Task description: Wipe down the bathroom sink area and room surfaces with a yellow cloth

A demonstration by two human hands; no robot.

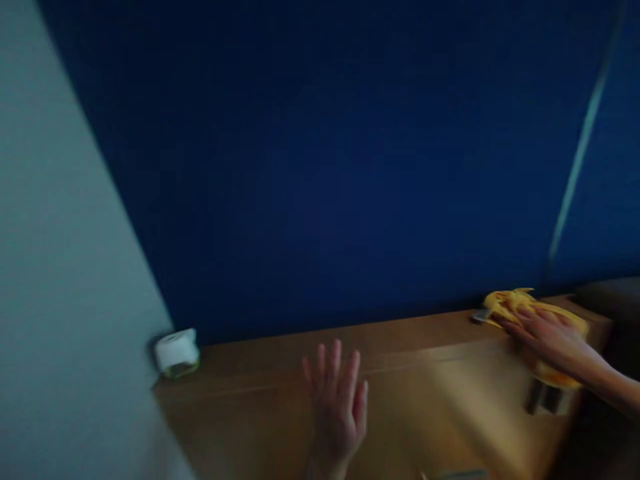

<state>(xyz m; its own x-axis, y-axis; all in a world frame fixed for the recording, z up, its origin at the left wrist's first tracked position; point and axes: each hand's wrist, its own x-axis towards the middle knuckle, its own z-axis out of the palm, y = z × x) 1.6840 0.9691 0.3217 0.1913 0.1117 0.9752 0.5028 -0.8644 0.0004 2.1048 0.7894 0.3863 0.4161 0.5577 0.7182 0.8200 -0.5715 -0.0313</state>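
Note:
My left hand (336, 410) is above the wooden tabletop (395, 400), palm down with its fingers spread and nothing in it. Off to the right, my right hand (557, 340) presses on a bunched yellow cloth (510, 303) near the back right corner of the wood. Folds of the cloth stick out around the fingers and hang below the hand. Motion blur softens both hands. A small grey object (481, 316) lies at the cloth's left edge; its kind is too blurred to tell.
A white roll (177, 353) stands at the back left corner by the pale wall (75, 267). A dark blue wall (340, 167) rises behind the wood. Dark blocky objects (543, 397) sit below the cloth. A thin greyish item (463, 475) shows at the bottom edge.

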